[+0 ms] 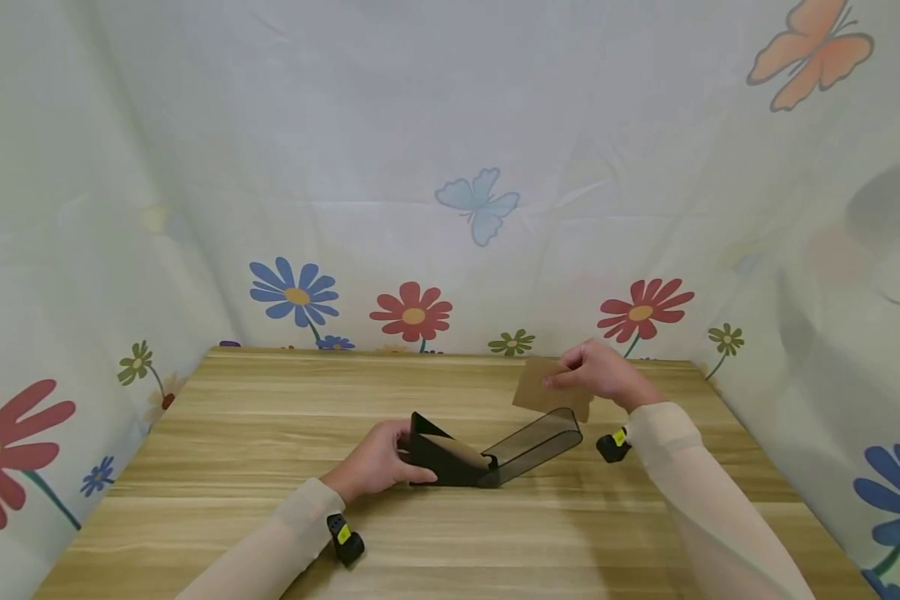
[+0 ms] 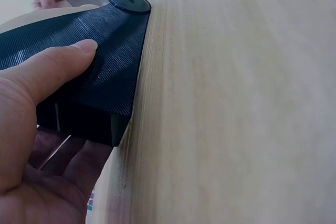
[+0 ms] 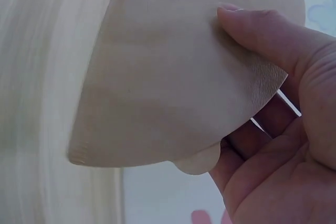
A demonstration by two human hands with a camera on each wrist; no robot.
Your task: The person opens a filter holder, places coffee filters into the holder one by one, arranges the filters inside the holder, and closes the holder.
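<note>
My left hand [image 1: 375,460] grips the closed end of a black ribbed coffee filter holder [image 1: 450,473] on the table, thumb along its near side and fingers behind. Its smoky see-through lid [image 1: 536,443] is swung out to the right on a hinge. Tan paper [image 1: 453,448] shows inside the holder. Above the lid, my right hand [image 1: 603,372] pinches a tan paper coffee filter [image 3: 157,77] between thumb and fingers. In the right wrist view the filter is a flat fan shape with crimped edges and a small rounded tab low down.
The wood-grain table [image 1: 270,400] carries the holder near its middle. A pale cloth [image 1: 345,167] printed with flowers and butterflies hangs behind the table and on both sides. A small black camera [image 1: 345,540] sits on the left wrist, another camera [image 1: 613,446] on the right.
</note>
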